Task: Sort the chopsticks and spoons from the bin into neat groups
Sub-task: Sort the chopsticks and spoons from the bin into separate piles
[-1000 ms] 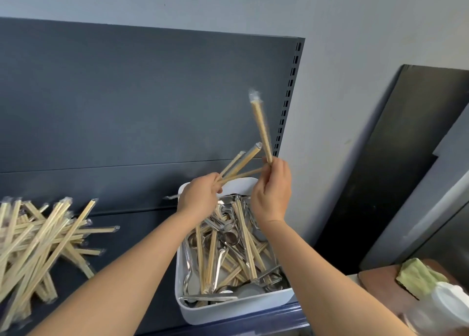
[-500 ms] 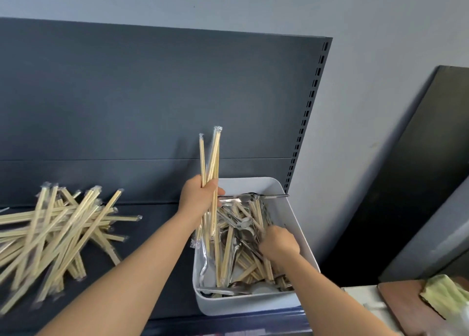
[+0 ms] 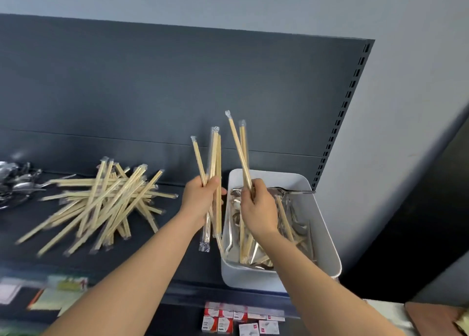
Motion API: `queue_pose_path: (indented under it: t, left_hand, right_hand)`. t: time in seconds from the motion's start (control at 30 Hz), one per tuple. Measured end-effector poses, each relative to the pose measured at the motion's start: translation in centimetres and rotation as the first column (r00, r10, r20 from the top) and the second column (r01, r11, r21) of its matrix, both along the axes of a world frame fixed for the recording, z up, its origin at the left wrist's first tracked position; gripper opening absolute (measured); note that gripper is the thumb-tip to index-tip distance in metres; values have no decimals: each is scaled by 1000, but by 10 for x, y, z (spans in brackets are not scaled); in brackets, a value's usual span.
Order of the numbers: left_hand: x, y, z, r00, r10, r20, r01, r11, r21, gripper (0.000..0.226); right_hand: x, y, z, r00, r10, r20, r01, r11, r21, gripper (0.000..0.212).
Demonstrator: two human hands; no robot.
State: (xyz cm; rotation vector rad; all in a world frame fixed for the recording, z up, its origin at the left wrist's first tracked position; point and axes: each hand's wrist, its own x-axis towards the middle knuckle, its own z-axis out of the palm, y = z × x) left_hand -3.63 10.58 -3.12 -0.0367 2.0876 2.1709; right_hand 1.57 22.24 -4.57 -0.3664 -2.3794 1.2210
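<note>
A white bin [image 3: 322, 236] on the dark shelf holds mixed wrapped chopsticks and metal spoons [image 3: 291, 234]. My left hand [image 3: 200, 198] grips a bundle of wrapped chopsticks [image 3: 214, 158] upright, just left of the bin. My right hand [image 3: 258, 206] holds two more wrapped chopsticks [image 3: 239, 148] upright over the bin's left side. A loose pile of wrapped chopsticks [image 3: 106, 203] lies on the shelf to the left. Metal spoons [image 3: 17, 183] are heaped at the far left edge.
The dark shelf back panel [image 3: 177, 94] rises behind everything, with a slotted upright [image 3: 342, 107] at its right. Small red and white boxes [image 3: 228, 320] sit on a lower level below the bin. Papers [image 3: 50, 292] lie at lower left. A brown board [image 3: 436, 318] shows at bottom right.
My right hand has come up out of the bin holding two chopsticks. My left hand keeps its bundle upright. The view has swung left, revealing the spoon heap.
</note>
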Motion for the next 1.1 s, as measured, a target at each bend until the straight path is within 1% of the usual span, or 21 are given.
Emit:
queue_pose_path:
  t: [0.1, 0.2, 0.27, 0.37, 0.43, 0.53, 0.57, 0.6, 0.63, 0.7, 0.77, 0.8, 0.83, 0.87, 0.9, 0.97, 1.1]
  left_hand:
    - [-1, -25, 2, 997, 77, 10, -77, 997, 27, 15]
    - [-11, -58, -1, 991, 134, -29, -136, 987, -90, 16]
    - [-19, -83, -4, 990, 138, -26, -141, 979, -148, 18]
    - [-31, -124, -13, 989, 149, -10, -148, 966, -213, 18]
    - [-41, -151, -22, 986, 161, -33, -164, 942, -294, 19]
    - [-64, -192, -35, 980, 194, -43, -194, 887, -420, 19]
    - [-71, -206, -40, 980, 194, -46, -193, 872, -450, 21]
    - [-80, -219, -45, 982, 179, -61, -186, 852, -489, 26]
    - [-86, -232, -50, 986, 148, -77, -166, 824, -542, 32]
    - [-96, -255, -63, 994, 66, -85, -106, 742, -662, 53]
    - [-99, -275, -82, 1000, 8, -5, -9, 604, -797, 81]
    - [-99, -283, -93, 998, -19, 52, 54, 514, -856, 91]
    - [-98, -290, -102, 994, -47, 102, 112, 434, -894, 93]
    - [-97, -296, -110, 989, -73, 133, 150, 380, -913, 91]
    - [-97, -299, -115, 986, -99, 138, 164, 349, -923, 87]
    - [-99, -301, -121, 983, -150, 107, 151, 320, -935, 82]
    - [-111, -299, -122, 972, -219, 83, 155, 335, -930, 81]
  right_hand:
    - [-9, -39, 8, 988, 156, -18, -157, 986, -51, 16]
    - [-20, -74, 8, 958, 284, 39, -281, 958, -63, 17]
    - [-30, -94, 4, 936, 338, 96, -334, 941, -58, 18]
    - [-46, -124, -4, 904, 388, 178, -386, 921, -48, 21]
    - [-56, -145, -11, 889, 402, 218, -407, 913, -23, 24]
    - [-74, -181, -21, 870, 410, 275, -429, 903, 11, 14]
    - [-81, -192, -26, 865, 406, 296, -432, 902, 24, 8]
    - [-87, -203, -31, 861, 398, 315, -433, 900, 46, 7]
    - [-92, -213, -38, 858, 388, 336, -439, 894, 88, 10]
    - [-102, -230, -51, 853, 344, 391, -461, 849, 259, 20]
    - [-106, -241, -67, 839, 291, 460, -500, 746, 440, 33]
    - [-106, -246, -74, 826, 272, 493, -522, 699, 488, 37]
    - [-104, -251, -82, 819, 258, 513, -535, 666, 519, 39]
    - [-103, -255, -90, 821, 249, 514, -536, 646, 544, 40]
    - [-102, -258, -97, 830, 246, 501, -529, 631, 567, 40]
    - [-103, -261, -103, 853, 226, 470, -496, 630, 597, 41]
    - [-115, -260, -98, 845, 146, 514, -479, 635, 607, 41]
